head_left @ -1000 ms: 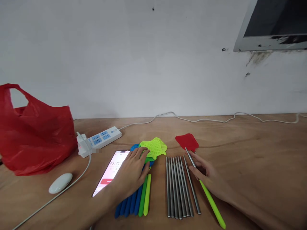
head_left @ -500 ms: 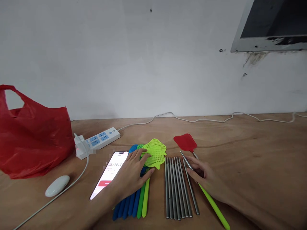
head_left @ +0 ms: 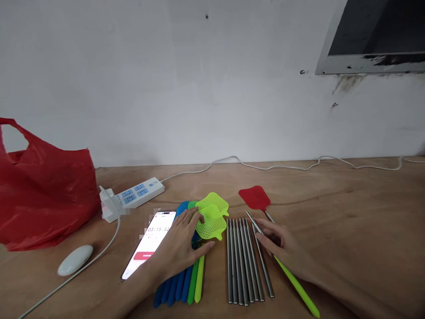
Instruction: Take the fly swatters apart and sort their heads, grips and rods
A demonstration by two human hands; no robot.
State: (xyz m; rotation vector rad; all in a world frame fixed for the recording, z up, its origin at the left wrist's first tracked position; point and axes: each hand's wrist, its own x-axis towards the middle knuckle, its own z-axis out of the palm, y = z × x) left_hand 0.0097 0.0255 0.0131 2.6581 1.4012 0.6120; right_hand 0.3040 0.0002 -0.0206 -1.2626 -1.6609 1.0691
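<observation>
A pale wall point(head_left: 166, 88) rises behind the brown wooden tabletop point(head_left: 348, 221) that bears a row of steel rods point(head_left: 243, 274). On the wall, high to the right of the row, is a dark panel in a grey frame point(head_left: 381, 31). Far left of the row stands a red plastic carrier bag point(head_left: 49, 199). Left of the row, the left hand point(head_left: 179, 239) has its thumb spread and its fingertips touching the nearer of two overlapping yellow-green mesh fly-swatter heads point(head_left: 210, 223); I cannot tell whether it pinches it. Just right of the row, the right hand point(head_left: 283, 241) grips a slanting steel rod with a yellow-green handle point(head_left: 295, 283) between thumb and fingers, the tip beside the row's far end. Left of the row and farther back lies a white power strip point(head_left: 136, 192); nearer, a lit smartphone point(head_left: 151, 246) lies partly behind the left forearm. Beside the row's left, blue handles point(head_left: 179, 292) lie next to a green handle point(head_left: 192, 283). Beyond the row's right side rests a red fly-swatter head point(head_left: 254, 197), and far left of the row, a white oval object point(head_left: 75, 260)
</observation>
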